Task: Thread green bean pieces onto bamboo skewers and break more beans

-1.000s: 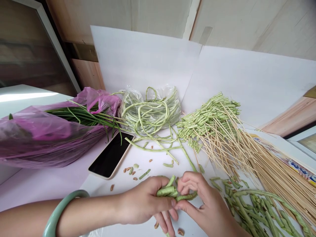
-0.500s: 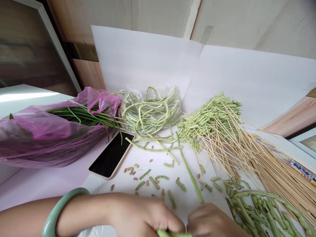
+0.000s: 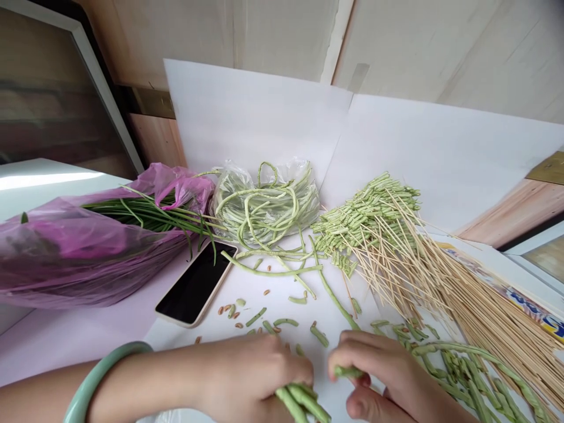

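My left hand, with a green bangle on the wrist, is closed around a small bunch of long bean pieces that stick out toward the lower right. Just right of it, a small gap apart, my right hand pinches a short piece of long bean between its fingers. Past the right hand, one whole long bean lies on the white surface. Short bean pieces and brown bean seeds are scattered in front of both hands.
A pink bag of green stalks and a phone lie left. Behind is a clear bag of long beans. To the right are skewered bean pieces, bare wooden skewers and a heap of bean pieces.
My hands have moved apart, the right one lifting away with a short bean piece. The bunch in my left hand shows more fully. The view has shifted slightly.
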`<state>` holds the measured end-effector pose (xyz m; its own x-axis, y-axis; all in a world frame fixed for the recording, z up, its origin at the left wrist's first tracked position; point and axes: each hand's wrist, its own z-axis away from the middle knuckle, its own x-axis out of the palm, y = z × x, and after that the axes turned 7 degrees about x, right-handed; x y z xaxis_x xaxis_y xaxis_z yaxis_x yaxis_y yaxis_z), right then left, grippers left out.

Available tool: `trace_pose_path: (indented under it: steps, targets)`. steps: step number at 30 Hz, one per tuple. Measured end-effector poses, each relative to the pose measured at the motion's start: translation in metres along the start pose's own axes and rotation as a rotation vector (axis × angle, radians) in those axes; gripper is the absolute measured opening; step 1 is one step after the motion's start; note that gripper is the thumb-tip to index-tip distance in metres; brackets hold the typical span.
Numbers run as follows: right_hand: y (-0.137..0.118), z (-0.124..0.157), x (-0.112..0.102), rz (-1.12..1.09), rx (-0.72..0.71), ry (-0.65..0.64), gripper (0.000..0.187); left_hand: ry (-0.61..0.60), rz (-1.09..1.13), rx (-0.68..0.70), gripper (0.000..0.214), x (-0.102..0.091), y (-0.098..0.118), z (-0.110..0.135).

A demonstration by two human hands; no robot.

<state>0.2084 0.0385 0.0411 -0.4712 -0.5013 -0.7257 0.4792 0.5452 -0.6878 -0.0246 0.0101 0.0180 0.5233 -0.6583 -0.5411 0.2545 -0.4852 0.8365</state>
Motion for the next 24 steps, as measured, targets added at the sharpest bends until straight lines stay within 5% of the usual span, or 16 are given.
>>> trace_pose_path:
  steps: [1,4,7,14,18,24]
  targets:
    - [0.001,-0.003,0.0,-0.001,0.016,0.011,0.007,0.039,-0.102,-0.042,0.015,-0.004,0.003,-0.001]
    - [0.004,-0.009,0.002,0.02,0.04,-0.013,0.043,0.072,-0.328,-0.159,0.007,-0.01,0.005,0.0]
    - [0.007,-0.013,0.004,0.078,0.0,-0.052,0.053,0.078,-0.384,-0.239,0.015,-0.011,0.001,0.001]
    - [0.018,-0.013,0.019,0.196,-0.07,0.043,0.056,0.15,-0.252,-0.124,0.05,-0.015,-0.008,-0.001]
    - [0.022,-0.013,0.037,0.152,-0.128,0.19,0.043,0.214,-0.217,-0.102,0.034,-0.009,-0.005,-0.003]
    - [0.017,-0.014,0.053,0.214,-0.235,0.324,0.022,0.127,-0.267,-0.06,0.019,0.0,0.01,-0.004]
